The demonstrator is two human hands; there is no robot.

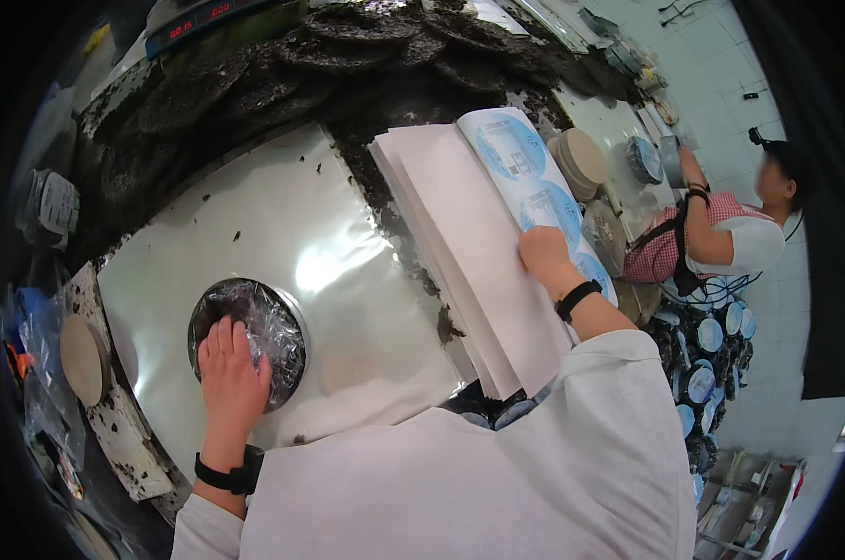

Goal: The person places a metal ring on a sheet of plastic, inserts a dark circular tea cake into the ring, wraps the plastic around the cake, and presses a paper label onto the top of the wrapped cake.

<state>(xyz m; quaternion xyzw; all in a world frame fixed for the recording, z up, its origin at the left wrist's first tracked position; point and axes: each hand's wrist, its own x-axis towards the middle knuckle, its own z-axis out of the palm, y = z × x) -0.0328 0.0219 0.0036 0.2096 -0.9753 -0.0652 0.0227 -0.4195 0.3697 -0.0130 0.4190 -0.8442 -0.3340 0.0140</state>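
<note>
Directly under the flat left hand (232, 378) lies a wrapped disc (278, 327); fisted right hand (547, 254) touches labels (507, 145).

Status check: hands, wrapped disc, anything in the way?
Left hand open on wrapped disc. Right hand curled at label sheets, grip unclear. Wrapped disc flat on pale work surface. Dark specks scattered there, no obstruction seen.

Pale tiled wall (707, 75), dark panel (829, 271) alongside, rack (749, 502) at lower right.
</note>
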